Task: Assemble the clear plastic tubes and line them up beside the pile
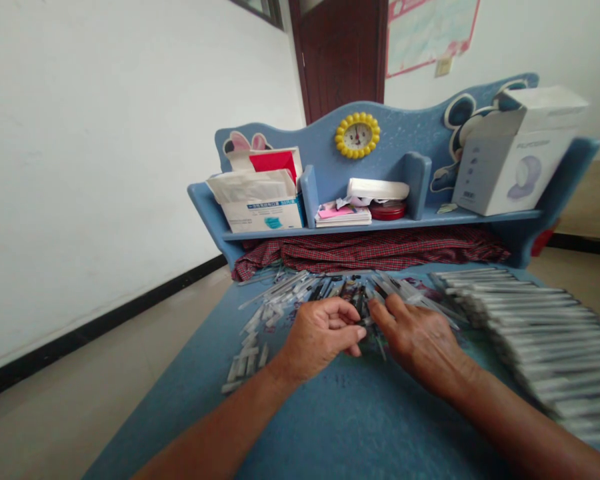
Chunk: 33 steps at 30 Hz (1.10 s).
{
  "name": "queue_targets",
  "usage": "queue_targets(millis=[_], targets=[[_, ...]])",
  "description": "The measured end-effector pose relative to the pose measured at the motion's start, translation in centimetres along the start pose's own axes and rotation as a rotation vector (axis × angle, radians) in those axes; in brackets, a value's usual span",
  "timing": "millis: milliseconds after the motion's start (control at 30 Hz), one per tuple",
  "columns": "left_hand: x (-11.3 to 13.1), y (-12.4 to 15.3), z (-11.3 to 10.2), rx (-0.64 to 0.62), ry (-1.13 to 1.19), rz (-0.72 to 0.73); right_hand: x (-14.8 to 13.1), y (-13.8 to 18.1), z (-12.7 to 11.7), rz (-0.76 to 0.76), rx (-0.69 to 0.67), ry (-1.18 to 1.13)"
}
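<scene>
My left hand [325, 330] is over the middle of the blue desk, fingers curled in and thumb drawn toward them. Anything between its fingertips is too small to make out. Close beside it, my right hand [420, 337] reaches down with bent fingers into the pen parts; its fingertips are partly hidden. A thin clear stick [381, 348] shows just below them. Dark pen parts [325, 288] lie just beyond both hands. Clear pen tubes [413, 291] fan out past my right hand, and more thin clear tubes [285, 287] lie at the far left.
Small clear pieces [250, 353] run along the desk's left side. A large pile of pens [545, 340] covers the right side. Behind are a checked cloth [360, 250] and a blue shelf [325, 230] holding a mask box [265, 213], a red tin [389, 211] and a white carton [510, 160].
</scene>
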<state>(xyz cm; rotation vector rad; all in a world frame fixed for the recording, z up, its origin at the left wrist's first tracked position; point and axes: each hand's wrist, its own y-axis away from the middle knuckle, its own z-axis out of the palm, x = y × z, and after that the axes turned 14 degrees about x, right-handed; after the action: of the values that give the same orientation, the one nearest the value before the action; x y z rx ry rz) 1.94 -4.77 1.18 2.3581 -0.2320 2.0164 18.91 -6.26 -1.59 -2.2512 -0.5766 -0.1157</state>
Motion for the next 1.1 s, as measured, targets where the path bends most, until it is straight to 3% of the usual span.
queue_targets(millis=[500,767,1100], targets=[[-0.4,-0.2,-0.5,-0.003,-0.211,0.139,0.0,0.3,0.3,-0.040,0.033,0.001],[-0.6,-0.6,-1.3,-0.003,-0.482,0.386,0.1,0.4,0.2,-0.050,0.060,-0.063],[-0.6,-0.8,-1.5,-0.006,-0.485,0.423,0.3,0.6,0.5,-0.050,0.002,-0.142]])
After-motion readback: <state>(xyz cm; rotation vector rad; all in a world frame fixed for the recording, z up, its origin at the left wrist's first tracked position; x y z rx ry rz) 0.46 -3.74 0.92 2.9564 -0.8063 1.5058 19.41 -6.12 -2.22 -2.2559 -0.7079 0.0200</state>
